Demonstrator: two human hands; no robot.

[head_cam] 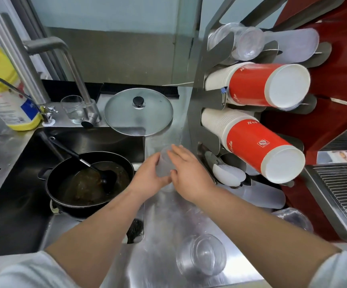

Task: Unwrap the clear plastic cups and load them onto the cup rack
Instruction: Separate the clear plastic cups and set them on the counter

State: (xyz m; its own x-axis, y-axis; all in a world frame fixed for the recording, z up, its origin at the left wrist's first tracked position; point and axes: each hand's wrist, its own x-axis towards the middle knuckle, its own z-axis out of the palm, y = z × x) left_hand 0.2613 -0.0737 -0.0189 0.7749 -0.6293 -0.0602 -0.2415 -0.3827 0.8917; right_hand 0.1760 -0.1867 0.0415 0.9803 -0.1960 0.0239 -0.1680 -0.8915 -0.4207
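Two hands meet at the middle of the frame over the steel desk (168, 215), both on a stack of clear plastic cups (165, 163) that lies between them. The left hand (150, 177) curls round the stack's left side; the right hand (189, 173) lies over its top and right side with fingers nearly straight. Just to the right stands the steel cup rack (197, 113). Its top slot, upper right, holds clear cups (245, 41). The two slots below hold stacks of red-and-white paper cups (257, 86), (255, 142), printed with white letters of which only "Ne" and "le" show, plus a small square logo too small to read. Another clear cup stack (202, 254) lies on the desk at lower centre. In the black sink (12, 194), centre left, a black pan (89, 179) holds brown liquid and a ladle (104, 177). A glass pot lid (138, 112) lies behind it, beside a drinking glass (74, 110) holding a little water. At the upper left stands a yellow bottle (12, 109) whose label is blurred.
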